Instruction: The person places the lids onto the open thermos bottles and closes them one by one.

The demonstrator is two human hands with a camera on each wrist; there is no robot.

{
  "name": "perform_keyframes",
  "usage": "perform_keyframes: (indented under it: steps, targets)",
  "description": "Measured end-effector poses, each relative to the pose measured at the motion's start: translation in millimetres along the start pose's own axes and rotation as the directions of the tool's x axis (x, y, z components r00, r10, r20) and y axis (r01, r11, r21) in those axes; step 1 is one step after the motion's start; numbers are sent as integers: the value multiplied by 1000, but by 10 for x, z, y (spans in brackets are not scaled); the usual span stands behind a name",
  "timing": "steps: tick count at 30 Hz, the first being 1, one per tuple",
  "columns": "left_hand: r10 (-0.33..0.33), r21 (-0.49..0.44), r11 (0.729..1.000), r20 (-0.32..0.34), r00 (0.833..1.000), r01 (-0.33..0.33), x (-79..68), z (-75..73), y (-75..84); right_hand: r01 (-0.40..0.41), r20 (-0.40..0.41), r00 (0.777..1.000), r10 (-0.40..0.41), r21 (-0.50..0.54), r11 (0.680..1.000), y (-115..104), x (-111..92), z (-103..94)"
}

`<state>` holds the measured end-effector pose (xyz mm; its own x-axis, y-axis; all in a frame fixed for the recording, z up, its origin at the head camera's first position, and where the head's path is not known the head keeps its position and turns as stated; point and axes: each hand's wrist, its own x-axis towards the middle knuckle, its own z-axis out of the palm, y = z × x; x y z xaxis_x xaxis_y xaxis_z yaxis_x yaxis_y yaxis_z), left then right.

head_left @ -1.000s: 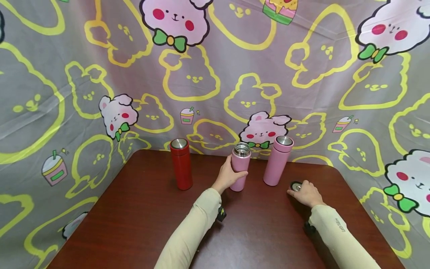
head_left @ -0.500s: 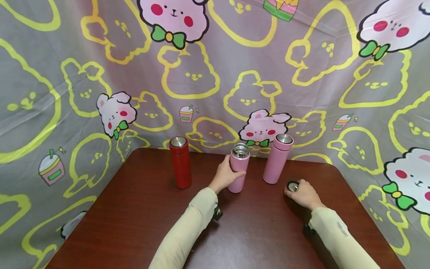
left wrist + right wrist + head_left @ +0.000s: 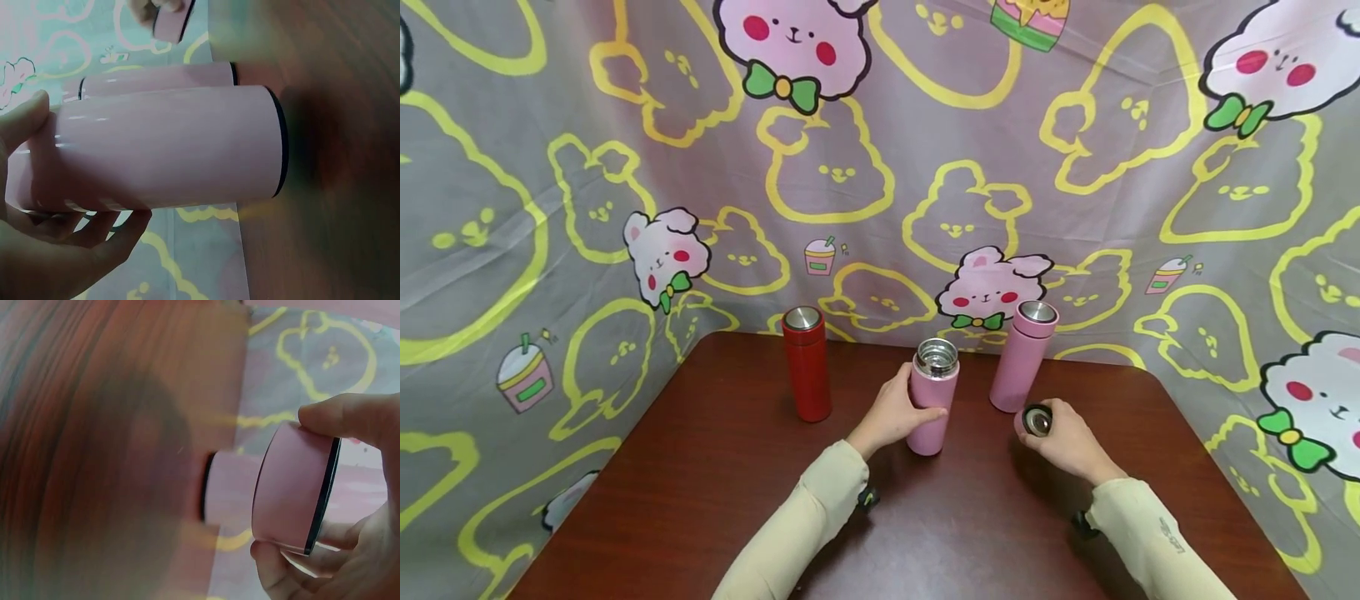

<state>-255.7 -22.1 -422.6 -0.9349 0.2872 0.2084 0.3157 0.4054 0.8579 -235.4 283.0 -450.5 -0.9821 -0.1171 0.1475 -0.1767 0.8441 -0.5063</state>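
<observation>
On the brown wood-grain table (image 3: 722, 492) stand a red cylindrical flask (image 3: 808, 372) and a capped pink flask (image 3: 1021, 364); between them, the left hand (image 3: 892, 414) grips an uncapped pink steel-mouthed flask (image 3: 169, 147); the right hand (image 3: 1072, 443) holds a round pink lid (image 3: 294, 484).

In the head view, a fairly bright, soft light is spread over the grey cloth backdrop printed with yellow cartoon outlines (image 3: 880, 218), and a pale, hazy glare is reflected near the bottom edge by the glossy reddish-brown wooden bench (image 3: 940, 554). A soft shadow is cast on the bench beneath the bare right hand (image 3: 1066, 439). In the left wrist view, tones are dimmer and cooler; small white highlights are left on the open pink cylindrical bottle (image 3: 169, 147), its lower left is darkened by shade, and the bench is blurred. In the right wrist view, the short pink cylindrical lid with a black rim (image 3: 292, 487) is rendered fairly crisply, while the bench is smeared and darkened by a broad shadow.
</observation>
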Motion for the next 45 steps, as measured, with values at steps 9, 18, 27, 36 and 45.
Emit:
perform_keyframes:
  steps: [9, 18, 27, 36, 45]
  targets:
    - [36, -7, 999, 57, 998, -35, -225, 11, 41, 115, -71, 992, -107, 125, 985, -347, -103, -79]
    - [59, -9, 998, 80, 995, -58, -378, 61, 39, 217, -178, 968, -176, 244, 945, -633, -217, -180]
    - [71, -14, 997, 76, 995, -70, -419, 91, 30, 390, -270, 911, -313, 311, 867, -946, -279, -298]
    - [63, -34, 998, 58, 996, -61, -445, 114, 1, 407, -342, 894, -290, 350, 844, -1331, -412, -483]
    - [64, -39, 997, 73, 995, -61, -435, 116, -13, 464, -374, 865, -335, 337, 820, -1347, -399, -485]
